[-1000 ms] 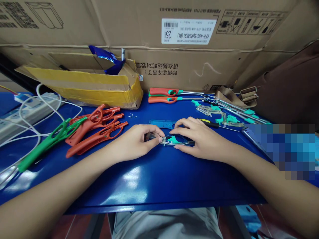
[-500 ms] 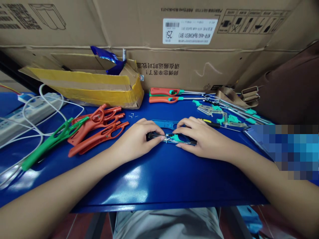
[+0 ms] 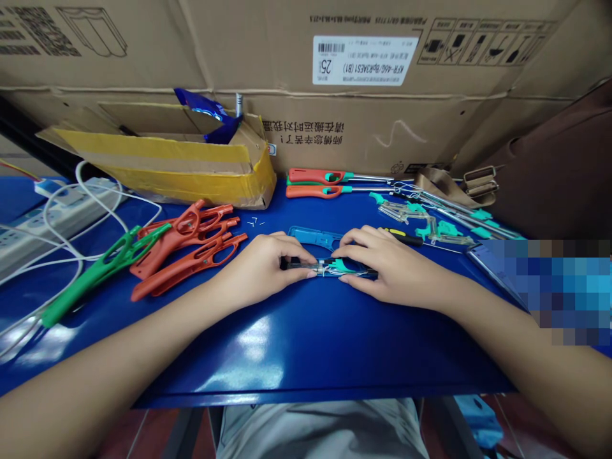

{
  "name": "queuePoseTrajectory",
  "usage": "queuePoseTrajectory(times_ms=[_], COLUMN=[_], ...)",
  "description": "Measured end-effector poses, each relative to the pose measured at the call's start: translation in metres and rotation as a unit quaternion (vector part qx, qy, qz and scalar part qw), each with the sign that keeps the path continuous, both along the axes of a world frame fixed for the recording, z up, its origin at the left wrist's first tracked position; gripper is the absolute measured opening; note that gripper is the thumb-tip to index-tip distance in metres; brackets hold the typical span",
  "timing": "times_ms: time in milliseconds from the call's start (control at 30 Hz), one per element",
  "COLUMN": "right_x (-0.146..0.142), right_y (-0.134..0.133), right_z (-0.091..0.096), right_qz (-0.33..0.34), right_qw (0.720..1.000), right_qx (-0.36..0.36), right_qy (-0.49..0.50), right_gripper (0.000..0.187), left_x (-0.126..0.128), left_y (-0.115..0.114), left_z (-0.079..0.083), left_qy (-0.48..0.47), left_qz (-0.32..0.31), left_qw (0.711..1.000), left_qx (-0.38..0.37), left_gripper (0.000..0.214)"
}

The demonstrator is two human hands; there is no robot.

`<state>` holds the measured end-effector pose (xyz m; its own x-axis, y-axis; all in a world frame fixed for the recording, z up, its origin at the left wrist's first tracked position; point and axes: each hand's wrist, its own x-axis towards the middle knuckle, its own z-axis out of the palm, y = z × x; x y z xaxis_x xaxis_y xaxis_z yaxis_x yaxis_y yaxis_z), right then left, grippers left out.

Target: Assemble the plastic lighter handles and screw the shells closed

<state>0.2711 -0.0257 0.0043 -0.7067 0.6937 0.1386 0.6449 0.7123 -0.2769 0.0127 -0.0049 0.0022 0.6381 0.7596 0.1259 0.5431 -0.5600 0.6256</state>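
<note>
Between my two hands lies an opened gas lighter (image 3: 326,268), its dark casing half showing a teal trigger (image 3: 340,264), thin white wires and a clear part. My left hand (image 3: 282,261) pinches its left end with thumb and fingers. Around the right end, beside the trigger, my right hand (image 3: 377,261) closes with thumb below and fingers above. Just behind the lighter rests a blue translucent casing half (image 3: 313,237), partly covered by my right fingers. Both palms hide the lighter's ends.
Orange casing halves (image 3: 191,255) and a green casing (image 3: 95,280) lie left, near a white power strip (image 3: 62,210). Two assembled orange lighters (image 3: 315,190), metal tubes (image 3: 459,207), clear parts with teal triggers (image 3: 406,210) and a screwdriver (image 3: 406,237) lie behind right. A yellow-taped box (image 3: 191,166) stands behind.
My left fingertips have shifted slightly at the lighter's middle, and more of the clear part and wires shows. The blue casing half behind is a little more exposed. My right hand barely moved.
</note>
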Motion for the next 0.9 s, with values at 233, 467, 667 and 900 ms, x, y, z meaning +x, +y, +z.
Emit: queuePoseTrajectory(times_ms=[233,467,667,900], right_x=[0.002,0.006,0.006,0.004], right_y=[0.000,0.002,0.002,0.002], right_z=[-0.002,0.000,0.001,-0.001], right_qz=[0.005,0.001,0.005,0.011], right_qw=[1.000,0.999,0.999,0.999], right_qx=[0.010,0.039,0.032,0.025], right_qy=[-0.006,-0.020,-0.023,-0.018], right_gripper=[0.027,0.028,0.028,0.027], left_x=[-0.001,-0.016,-0.016,-0.014], left_y=[0.000,0.011,0.012,0.013], left_z=[0.006,0.019,0.017,0.013], left_qy=[0.017,0.055,0.041,0.023], left_qz=[0.015,-0.013,0.000,0.034], left_qw=[1.000,0.998,0.999,0.997], left_qx=[0.007,0.020,-0.012,-0.067], left_gripper=[0.018,0.017,0.013,0.010])
